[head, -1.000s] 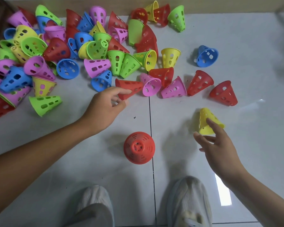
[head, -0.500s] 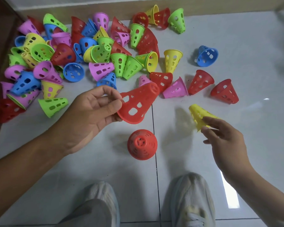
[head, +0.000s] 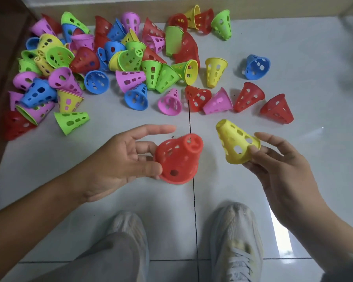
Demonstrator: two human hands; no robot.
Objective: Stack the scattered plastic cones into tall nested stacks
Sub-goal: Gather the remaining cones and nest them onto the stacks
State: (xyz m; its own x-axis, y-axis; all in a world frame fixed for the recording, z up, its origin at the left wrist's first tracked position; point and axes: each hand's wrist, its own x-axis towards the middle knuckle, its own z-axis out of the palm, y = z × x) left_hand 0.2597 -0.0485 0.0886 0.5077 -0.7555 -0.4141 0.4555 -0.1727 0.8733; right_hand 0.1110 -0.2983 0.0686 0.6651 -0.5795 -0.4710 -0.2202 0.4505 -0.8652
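Observation:
Many perforated plastic cones in red, yellow, green, blue and pink lie scattered in a pile (head: 114,64) on the white tiled floor (head: 314,58). My left hand (head: 122,161) holds a red cone (head: 177,159) by its wide end, thumb in front and fingers behind, narrow tip up. A second red rim shows under it, so it seems to sit over another red cone. My right hand (head: 277,165) pinches a yellow cone (head: 235,142) by its wide rim, tip pointing up and left, just right of the red one.
Loose red cones (head: 277,109) and pink cones (head: 218,102) lie just beyond my hands, and a blue cone (head: 257,67) lies further right. My two shoes (head: 236,241) stand below the hands. A baseboard (head: 273,7) runs along the back. Dark wood (head: 0,47) borders the left.
My left hand picked a red cone from the pile and brought it down over the red cone standing on the floor. My right hand lifted the yellow cone and carried it left.

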